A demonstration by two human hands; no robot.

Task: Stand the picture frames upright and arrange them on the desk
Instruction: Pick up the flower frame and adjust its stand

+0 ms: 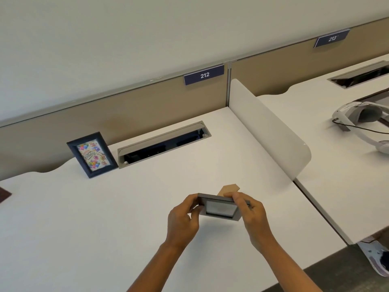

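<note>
A small grey picture frame (220,208) is held above the white desk (105,218), tilted forward, with its brown cardboard stand (228,189) sticking out behind. My left hand (183,222) grips its left edge and my right hand (252,216) grips its top right corner. A dark blue frame (92,154) with a colourful birthday card stands upright at the back left of the desk, near the partition. The corner of a dark brown frame (4,194) lies flat at the far left edge of view.
An open grey cable tray (164,142) is set into the desk behind the hands. A white rounded divider (271,131) separates this desk from the right one, which bears a white headset (362,121) with a cable. A beige partition (126,110) bears the label 212.
</note>
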